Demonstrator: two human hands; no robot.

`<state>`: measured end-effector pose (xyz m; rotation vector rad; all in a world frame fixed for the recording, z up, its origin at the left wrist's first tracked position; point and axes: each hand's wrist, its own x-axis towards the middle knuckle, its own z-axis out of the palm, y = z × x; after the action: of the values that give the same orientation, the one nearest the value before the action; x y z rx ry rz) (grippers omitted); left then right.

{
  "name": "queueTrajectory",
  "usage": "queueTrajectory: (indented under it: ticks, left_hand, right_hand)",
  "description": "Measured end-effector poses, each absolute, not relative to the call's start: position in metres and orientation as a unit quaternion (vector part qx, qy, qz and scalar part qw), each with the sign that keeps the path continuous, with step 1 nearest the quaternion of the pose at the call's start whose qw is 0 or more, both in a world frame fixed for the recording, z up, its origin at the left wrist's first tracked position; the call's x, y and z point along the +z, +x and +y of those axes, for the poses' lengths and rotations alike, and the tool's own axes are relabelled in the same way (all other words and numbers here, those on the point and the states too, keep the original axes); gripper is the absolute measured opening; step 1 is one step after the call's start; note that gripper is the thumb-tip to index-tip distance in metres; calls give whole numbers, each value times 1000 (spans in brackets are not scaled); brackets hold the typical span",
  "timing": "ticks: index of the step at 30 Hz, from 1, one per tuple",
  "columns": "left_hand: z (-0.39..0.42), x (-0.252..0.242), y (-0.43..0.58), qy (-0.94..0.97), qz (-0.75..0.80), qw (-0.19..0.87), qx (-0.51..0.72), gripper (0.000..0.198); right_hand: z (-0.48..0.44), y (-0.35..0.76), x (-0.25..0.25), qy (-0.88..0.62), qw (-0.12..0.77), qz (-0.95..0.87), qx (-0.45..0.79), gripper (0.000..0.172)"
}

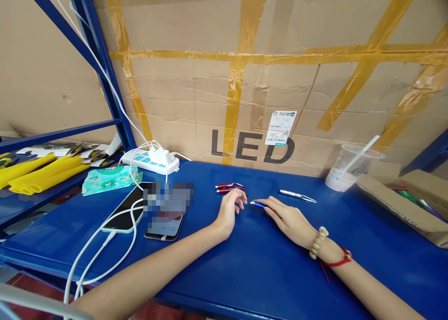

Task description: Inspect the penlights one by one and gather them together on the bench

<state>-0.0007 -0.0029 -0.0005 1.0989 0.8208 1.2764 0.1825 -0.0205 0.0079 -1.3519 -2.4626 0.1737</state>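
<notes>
Our right hand [287,217] lay open, fingertips touching the small blue metal pen [257,204]; our left hand [230,209] rested loosely curled, empty. We feared the round pen might roll away.

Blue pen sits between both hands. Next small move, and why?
Probably pinch the blue pen with the right hand and lift it slightly. It lies flat on the blue table, one end at the right fingers, the other just short of the curled left hand. Whether it is gripped yet is unclear. The red pens and silver pen lie apart, untouched.
</notes>
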Motion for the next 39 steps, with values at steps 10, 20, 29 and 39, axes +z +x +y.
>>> queueTrajectory:
  ticks: [10,20,29,39]
  left_hand:
    - [-3,-2,-2,484,352,591,542,23]
    - [-4,0,-1,451,374,570,576,20]
    - [0,-3,-3,443,384,566,579,20]
    - [-6,3,-1,425,356,600,576,15]
  right_hand:
    - [-19,181,7,-491,167,-853,55,39]
    - [-16,190,6,-488,189,-848,84,35]
    - [-14,195,9,-515,221,-826,60,33]
    - [-21,184,11,-494,197,-846,45,34]
